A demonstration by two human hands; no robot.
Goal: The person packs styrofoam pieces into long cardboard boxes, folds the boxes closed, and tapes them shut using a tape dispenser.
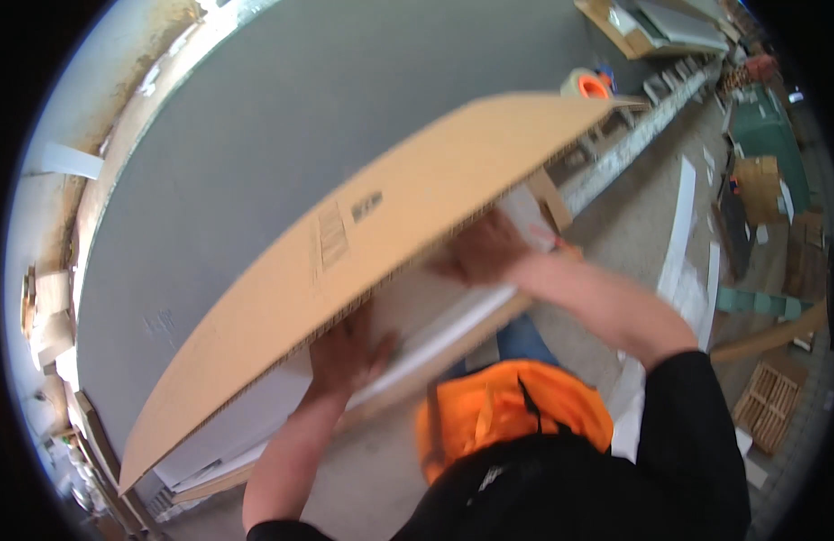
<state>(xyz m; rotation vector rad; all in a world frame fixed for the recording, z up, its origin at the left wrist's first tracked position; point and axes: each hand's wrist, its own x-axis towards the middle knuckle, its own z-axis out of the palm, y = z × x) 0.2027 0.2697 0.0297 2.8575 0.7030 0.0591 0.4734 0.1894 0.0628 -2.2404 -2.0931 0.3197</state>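
Note:
A long cardboard box lies slantwise in front of me, its large brown flap (417,189) raised along the far side and leaning over my hands. Inside, a pale flat panel (408,311) with a white edge shows beneath the flap. My left hand (345,352) rests on the panel, thumb spread away, its fingertips partly covered by the flap's edge. Farther right, my right hand (485,248) lies flat on the contents near the box's right end, slightly blurred, with fingers stretched out. Neither hand grips anything that I can see.
The box sits on a large grey table (255,117). An orange-cored tape roll (590,86) stands beyond the flap, with another open carton (651,32) at the far right. A metal rail (633,149) edges the table. Right on the floor lie white strips (680,234), cardboard (761,185) and a slatted crate (769,406).

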